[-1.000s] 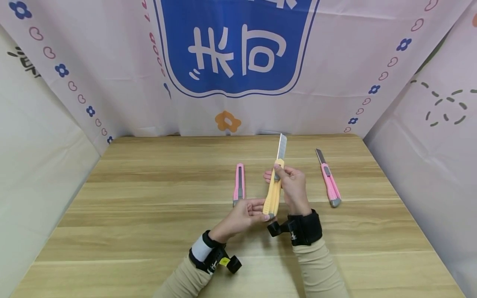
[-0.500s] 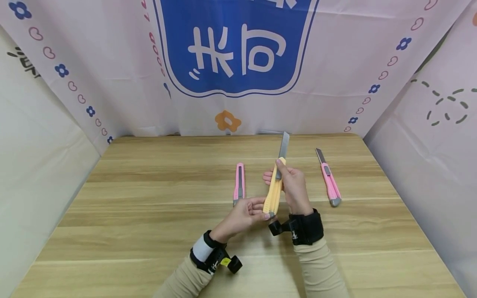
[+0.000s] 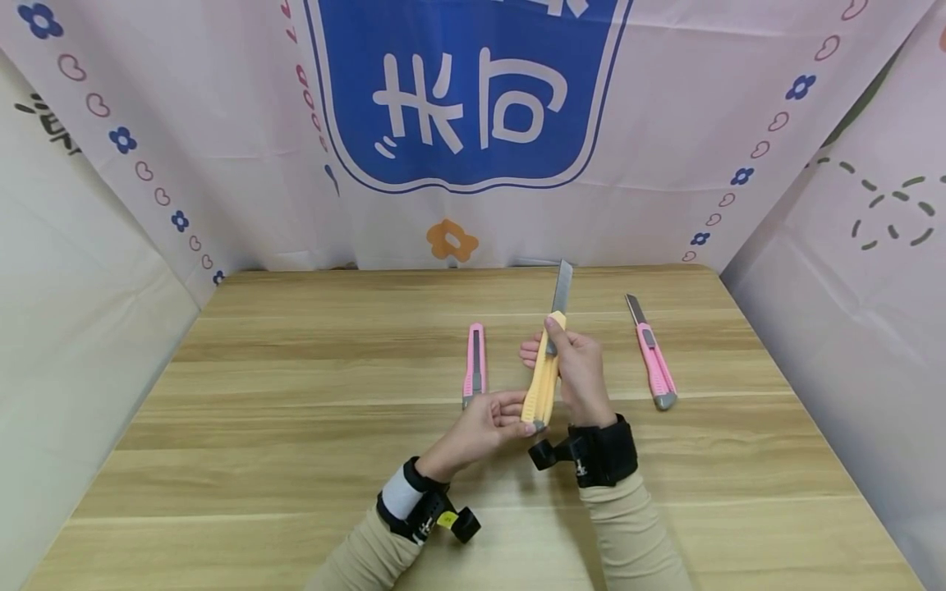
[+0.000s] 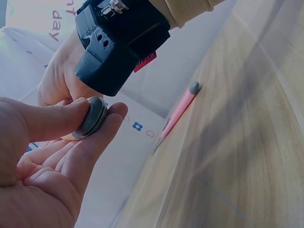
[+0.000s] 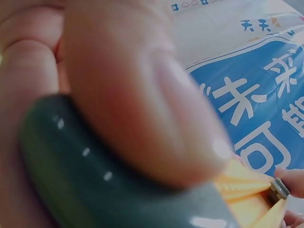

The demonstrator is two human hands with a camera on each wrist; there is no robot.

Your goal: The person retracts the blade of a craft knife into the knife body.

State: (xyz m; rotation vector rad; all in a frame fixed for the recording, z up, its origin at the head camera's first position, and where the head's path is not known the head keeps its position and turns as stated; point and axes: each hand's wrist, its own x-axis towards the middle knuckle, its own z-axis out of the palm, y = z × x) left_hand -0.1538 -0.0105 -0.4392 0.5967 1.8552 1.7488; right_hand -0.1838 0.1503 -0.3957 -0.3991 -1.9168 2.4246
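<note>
A yellow utility knife (image 3: pixel 542 377) is held up in front of me, its long blade (image 3: pixel 563 287) slid out and pointing away. My left hand (image 3: pixel 476 431) pinches its grey end cap (image 4: pixel 93 116) between thumb and fingers. Higher up the handle, my right hand (image 3: pixel 584 369) grips it, with the thumb at the grey slider (image 3: pixel 551 348). In the right wrist view the left thumb (image 5: pixel 137 95) and the cap loom large and blurred. On the table, a pink utility knife (image 3: pixel 475 361) with no blade showing lies left of the hands, its lower end hidden by the left hand.
Right of the hands, a second pink utility knife (image 3: pixel 652 357) lies with its blade out, pointing toward the back. The wooden table (image 3: pixel 259 394) ends at a printed white cloth (image 3: pixel 296 222) behind, with cloth at both sides too.
The yellow knife has tilted slightly, its blade tip shifting a little up and to the right. Both hands keep their holds; the pink knives have not moved.
</note>
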